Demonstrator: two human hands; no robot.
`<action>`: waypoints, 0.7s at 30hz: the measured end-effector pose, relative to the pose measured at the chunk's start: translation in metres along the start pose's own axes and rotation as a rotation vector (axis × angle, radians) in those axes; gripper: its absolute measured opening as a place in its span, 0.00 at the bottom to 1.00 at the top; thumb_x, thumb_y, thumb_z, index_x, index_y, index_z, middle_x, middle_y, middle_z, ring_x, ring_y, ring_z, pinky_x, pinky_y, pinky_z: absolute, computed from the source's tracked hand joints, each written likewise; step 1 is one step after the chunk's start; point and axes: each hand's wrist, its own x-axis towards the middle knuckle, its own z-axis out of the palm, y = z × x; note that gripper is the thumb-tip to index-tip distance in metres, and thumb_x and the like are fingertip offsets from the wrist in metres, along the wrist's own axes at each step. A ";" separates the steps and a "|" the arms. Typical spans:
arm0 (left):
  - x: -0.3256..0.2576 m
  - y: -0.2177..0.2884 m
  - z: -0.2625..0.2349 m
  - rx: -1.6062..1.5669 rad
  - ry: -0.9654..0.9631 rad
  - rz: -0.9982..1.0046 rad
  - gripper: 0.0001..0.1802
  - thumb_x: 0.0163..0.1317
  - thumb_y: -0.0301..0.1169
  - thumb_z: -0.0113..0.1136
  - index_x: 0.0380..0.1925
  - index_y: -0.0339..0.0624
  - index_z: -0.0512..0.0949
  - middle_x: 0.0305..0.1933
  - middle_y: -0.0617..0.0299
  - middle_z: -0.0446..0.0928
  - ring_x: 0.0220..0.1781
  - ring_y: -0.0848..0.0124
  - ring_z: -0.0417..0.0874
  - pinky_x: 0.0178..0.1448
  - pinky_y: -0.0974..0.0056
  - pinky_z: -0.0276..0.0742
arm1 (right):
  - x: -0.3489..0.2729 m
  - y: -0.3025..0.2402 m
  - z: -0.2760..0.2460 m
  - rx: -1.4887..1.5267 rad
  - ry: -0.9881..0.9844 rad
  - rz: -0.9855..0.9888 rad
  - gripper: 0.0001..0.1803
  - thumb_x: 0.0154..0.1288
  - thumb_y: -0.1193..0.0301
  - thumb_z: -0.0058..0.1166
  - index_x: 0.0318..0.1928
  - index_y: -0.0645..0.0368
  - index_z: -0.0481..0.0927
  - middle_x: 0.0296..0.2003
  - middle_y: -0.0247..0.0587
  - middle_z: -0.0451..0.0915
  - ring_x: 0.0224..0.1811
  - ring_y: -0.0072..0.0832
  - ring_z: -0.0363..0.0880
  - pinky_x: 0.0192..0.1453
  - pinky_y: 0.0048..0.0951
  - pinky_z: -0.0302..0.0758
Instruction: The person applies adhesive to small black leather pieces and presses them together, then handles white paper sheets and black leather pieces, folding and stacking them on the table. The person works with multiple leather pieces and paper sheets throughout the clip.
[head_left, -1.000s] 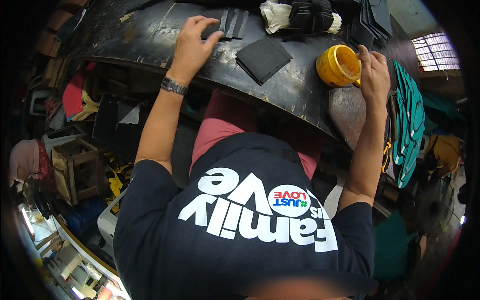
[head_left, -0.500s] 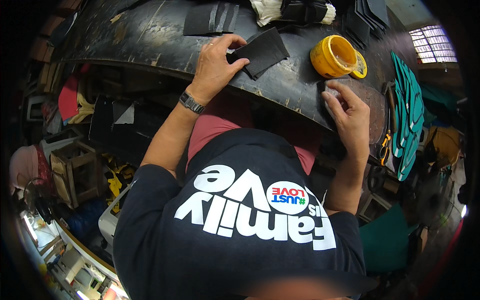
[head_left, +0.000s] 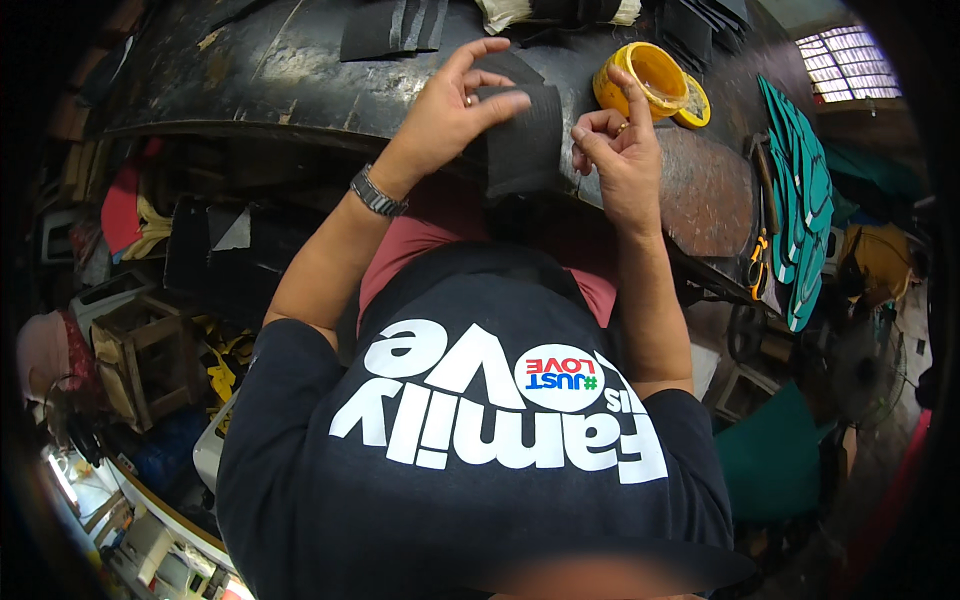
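Note:
Near the table's front edge, a black rectangular piece of sheet material (head_left: pixel 525 155) lies with its near end at the edge. Another black piece shows partly behind it. My left hand (head_left: pixel 455 115) is at its left side, open, with thumb and index finger apart and the thumb over the piece. To the right, my right hand (head_left: pixel 625 165) is raised beside the piece, index finger stretched out and the other fingers curled toward the thumb. Whatever they may hold is hidden. Just beyond it stands an open yellow tub (head_left: pixel 645 80) with pale contents.
A yellow lid (head_left: pixel 693 103) lies beside the tub on the dark table (head_left: pixel 270 85). Black strips (head_left: pixel 395 30) and more black sheets (head_left: pixel 700 25) lie farther back. Orange-handled pliers (head_left: pixel 758 265) and green cut pieces (head_left: pixel 800 200) are along the right edge.
My right hand has moved left and up from the brown board toward the black piece. The front black piece has turned upright and come nearer the edge. My left hand has shifted slightly right.

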 end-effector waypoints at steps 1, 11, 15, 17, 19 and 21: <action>-0.007 -0.005 0.005 0.001 -0.007 0.008 0.36 0.64 0.24 0.70 0.71 0.43 0.67 0.48 0.63 0.81 0.46 0.82 0.79 0.51 0.75 0.77 | -0.004 0.007 0.001 0.052 0.026 0.036 0.41 0.68 0.82 0.58 0.78 0.56 0.55 0.36 0.38 0.78 0.26 0.17 0.77 0.31 0.17 0.74; 0.028 -0.038 0.020 0.693 -0.024 0.429 0.11 0.59 0.23 0.70 0.42 0.42 0.86 0.45 0.57 0.84 0.47 0.57 0.86 0.54 0.59 0.82 | 0.002 0.041 -0.019 -0.596 0.139 -0.238 0.18 0.68 0.84 0.54 0.55 0.59 0.85 0.45 0.39 0.77 0.47 0.26 0.77 0.53 0.26 0.74; 0.031 -0.045 0.019 0.806 -0.087 0.387 0.16 0.56 0.28 0.74 0.46 0.42 0.86 0.47 0.56 0.82 0.49 0.56 0.85 0.56 0.59 0.82 | 0.004 0.046 -0.015 -0.838 0.134 -0.268 0.18 0.69 0.83 0.52 0.56 0.58 0.84 0.48 0.49 0.77 0.49 0.41 0.79 0.55 0.34 0.76; 0.029 -0.045 0.018 0.833 -0.094 0.394 0.18 0.55 0.31 0.75 0.47 0.42 0.86 0.49 0.56 0.81 0.51 0.55 0.84 0.57 0.58 0.81 | 0.006 0.048 -0.013 -0.921 0.127 -0.245 0.18 0.69 0.83 0.52 0.57 0.58 0.84 0.49 0.52 0.77 0.51 0.46 0.80 0.57 0.38 0.77; 0.028 -0.044 0.018 0.829 -0.117 0.339 0.20 0.55 0.31 0.75 0.49 0.41 0.86 0.51 0.54 0.80 0.53 0.54 0.83 0.59 0.57 0.81 | 0.009 0.049 -0.012 -0.964 0.123 -0.249 0.20 0.68 0.83 0.52 0.57 0.58 0.84 0.49 0.53 0.77 0.51 0.47 0.80 0.57 0.38 0.77; 0.027 -0.042 0.018 0.841 -0.128 0.319 0.21 0.55 0.31 0.75 0.50 0.41 0.85 0.53 0.54 0.79 0.54 0.54 0.83 0.60 0.56 0.80 | 0.011 0.050 -0.010 -0.999 0.112 -0.254 0.21 0.66 0.84 0.52 0.57 0.57 0.84 0.49 0.53 0.77 0.51 0.48 0.80 0.57 0.39 0.77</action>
